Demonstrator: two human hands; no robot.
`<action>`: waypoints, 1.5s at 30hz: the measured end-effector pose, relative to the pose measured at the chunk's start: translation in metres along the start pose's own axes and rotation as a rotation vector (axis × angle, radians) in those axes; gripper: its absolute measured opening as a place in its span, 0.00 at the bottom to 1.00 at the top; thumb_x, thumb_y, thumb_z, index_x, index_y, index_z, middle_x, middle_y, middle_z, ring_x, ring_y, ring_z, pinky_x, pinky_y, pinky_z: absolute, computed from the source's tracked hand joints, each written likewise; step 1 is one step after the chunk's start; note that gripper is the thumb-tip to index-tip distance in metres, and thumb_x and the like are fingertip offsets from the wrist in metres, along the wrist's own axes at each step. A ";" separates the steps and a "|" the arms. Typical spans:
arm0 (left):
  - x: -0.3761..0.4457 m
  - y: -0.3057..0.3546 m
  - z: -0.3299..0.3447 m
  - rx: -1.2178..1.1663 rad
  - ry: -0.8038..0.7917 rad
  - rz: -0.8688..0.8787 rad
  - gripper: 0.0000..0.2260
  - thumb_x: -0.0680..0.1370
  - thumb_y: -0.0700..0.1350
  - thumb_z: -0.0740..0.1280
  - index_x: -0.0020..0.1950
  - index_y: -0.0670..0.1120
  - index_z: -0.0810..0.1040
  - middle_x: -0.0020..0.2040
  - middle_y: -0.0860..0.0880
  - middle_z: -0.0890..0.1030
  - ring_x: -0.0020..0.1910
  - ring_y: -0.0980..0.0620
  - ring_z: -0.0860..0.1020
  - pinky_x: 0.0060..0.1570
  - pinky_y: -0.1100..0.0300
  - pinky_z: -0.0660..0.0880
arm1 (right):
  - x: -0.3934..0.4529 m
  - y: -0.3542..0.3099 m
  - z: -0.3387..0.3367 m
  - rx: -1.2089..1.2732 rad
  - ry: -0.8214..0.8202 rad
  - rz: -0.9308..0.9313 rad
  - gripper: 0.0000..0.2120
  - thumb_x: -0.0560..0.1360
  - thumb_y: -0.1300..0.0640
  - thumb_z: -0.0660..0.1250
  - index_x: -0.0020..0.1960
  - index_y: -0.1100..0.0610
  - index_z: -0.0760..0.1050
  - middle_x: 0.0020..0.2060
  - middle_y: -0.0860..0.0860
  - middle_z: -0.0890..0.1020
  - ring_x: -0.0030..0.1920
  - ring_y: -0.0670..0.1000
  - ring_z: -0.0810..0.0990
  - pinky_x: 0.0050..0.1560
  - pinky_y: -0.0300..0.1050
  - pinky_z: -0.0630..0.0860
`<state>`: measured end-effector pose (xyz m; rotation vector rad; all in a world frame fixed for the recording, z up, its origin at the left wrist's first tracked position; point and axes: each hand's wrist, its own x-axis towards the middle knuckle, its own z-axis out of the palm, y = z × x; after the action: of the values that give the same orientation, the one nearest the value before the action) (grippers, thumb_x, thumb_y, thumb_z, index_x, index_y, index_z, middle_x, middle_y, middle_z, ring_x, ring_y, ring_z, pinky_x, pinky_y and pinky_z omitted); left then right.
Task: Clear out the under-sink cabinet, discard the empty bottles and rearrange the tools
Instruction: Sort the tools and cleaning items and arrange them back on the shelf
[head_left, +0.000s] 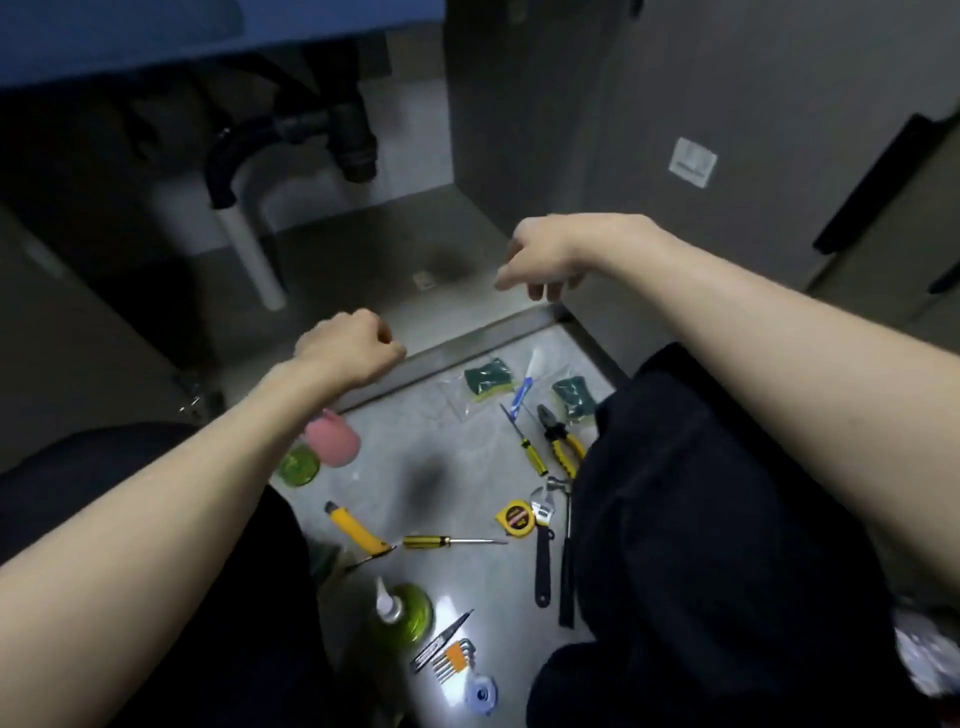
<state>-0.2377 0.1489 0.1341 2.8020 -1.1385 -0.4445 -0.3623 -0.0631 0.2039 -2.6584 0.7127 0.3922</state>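
Grey tiled floor (457, 519) runs up to the open cabinet (363, 260), whose shelf looks bare under the drain pipes (291, 140); the clearing-out seems done.

Going left to right: at 9 o'clock from the floor's middle lie a green bottle (300, 464) and a pink cup (335, 441), just beside each other. Above them the left hand (348, 345) hovers at the cabinet lip, its grip curled into a fist with nothing in it that I can see. Toward 7 o'clock are a yellow knife (358, 530) and a screwdriver (452, 541), lying tip to tail. At 6 o'clock stands a second green bottle (405, 616) with a white nozzle, then a hex key set (457, 656) and a tape roll (482, 693). Near centre-right sit a tape measure (515, 518) and a wrench (543, 551), touching. At 1 o'clock are two sponges (488, 378), a second screwdriver (524, 441) and pliers (561, 441). The right hand (545, 254) hangs over the shelf's front edge, fingers loose and drooping, holding nothing.

My guess is they are between steps: everything out, nothing sorted. Next would come picking out the bottles, judging which are empty, binning those, then putting the tools back in order. Both hands must come down to the floor first.
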 end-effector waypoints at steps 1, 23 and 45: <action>-0.001 -0.011 0.013 0.007 -0.093 -0.037 0.11 0.75 0.51 0.63 0.43 0.46 0.82 0.41 0.46 0.85 0.41 0.44 0.83 0.41 0.57 0.78 | 0.010 -0.008 0.007 -0.096 -0.022 0.004 0.16 0.75 0.42 0.64 0.45 0.55 0.77 0.40 0.52 0.86 0.35 0.53 0.85 0.38 0.46 0.79; -0.083 -0.052 0.227 0.045 -0.640 -0.229 0.05 0.73 0.45 0.68 0.44 0.46 0.74 0.55 0.42 0.82 0.54 0.42 0.81 0.45 0.56 0.76 | 0.004 0.027 0.321 -0.315 -0.650 -0.042 0.11 0.77 0.49 0.62 0.53 0.56 0.75 0.52 0.54 0.79 0.49 0.58 0.78 0.49 0.48 0.74; 0.076 -0.099 0.186 -0.521 -0.291 -0.355 0.08 0.77 0.43 0.67 0.55 0.44 0.76 0.54 0.39 0.82 0.53 0.39 0.81 0.44 0.53 0.79 | 0.124 -0.012 0.290 0.398 -0.294 0.103 0.11 0.78 0.56 0.65 0.53 0.62 0.80 0.51 0.58 0.84 0.53 0.58 0.82 0.60 0.56 0.78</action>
<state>-0.1747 0.1734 -0.0795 2.5065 -0.4478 -1.0355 -0.3020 0.0126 -0.0966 -2.1422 0.7462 0.5862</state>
